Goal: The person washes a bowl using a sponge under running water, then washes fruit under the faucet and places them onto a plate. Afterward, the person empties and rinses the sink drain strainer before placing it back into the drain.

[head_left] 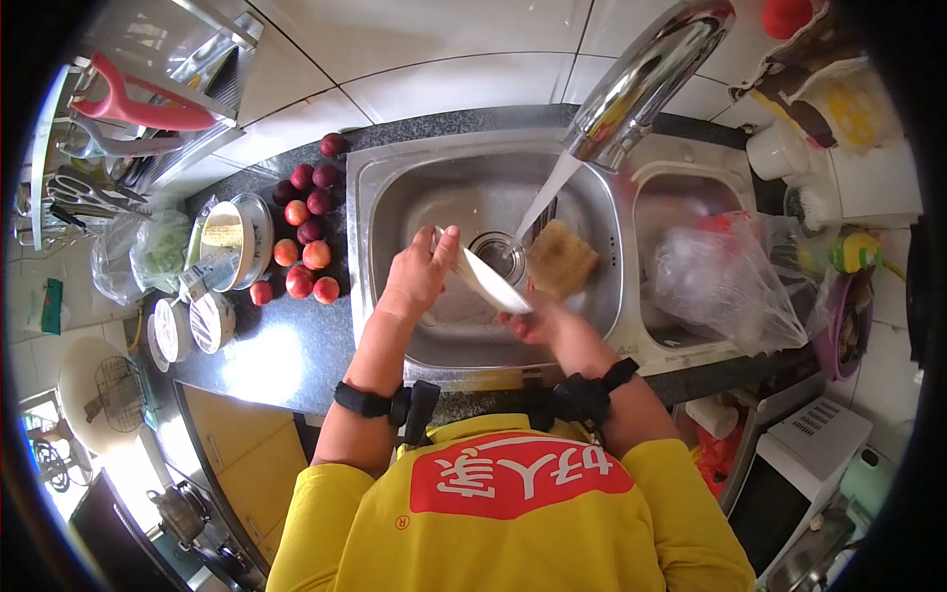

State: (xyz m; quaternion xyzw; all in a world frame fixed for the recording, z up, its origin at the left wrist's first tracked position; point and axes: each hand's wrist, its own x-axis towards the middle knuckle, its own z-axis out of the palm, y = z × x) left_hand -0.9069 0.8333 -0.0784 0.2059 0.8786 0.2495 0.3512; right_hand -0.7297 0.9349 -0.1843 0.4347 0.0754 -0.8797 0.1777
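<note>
Over the large sink basin (395,286), both my hands hold a white dish (496,284), tipped steeply so that mostly its edge shows; whether it is a plate or a shallow bowl I cannot tell. My left hand (419,271) grips its upper left rim, thumb on top. At the lower right end, my right hand (541,318) has its fingers curled round the rim. Water runs from the chrome faucet (626,99) toward the drain (498,255), just beyond the dish. A brown scouring cloth or sponge (562,259) lies in the basin, right of the drain.
Several plums and peaches (301,242) sit on the dark counter left of the sink. Beyond them stand bowls (225,237) and lidded containers (210,322). Clear plastic bags (725,276) fill much of the smaller right basin. A knife rack (197,109) hangs at upper left.
</note>
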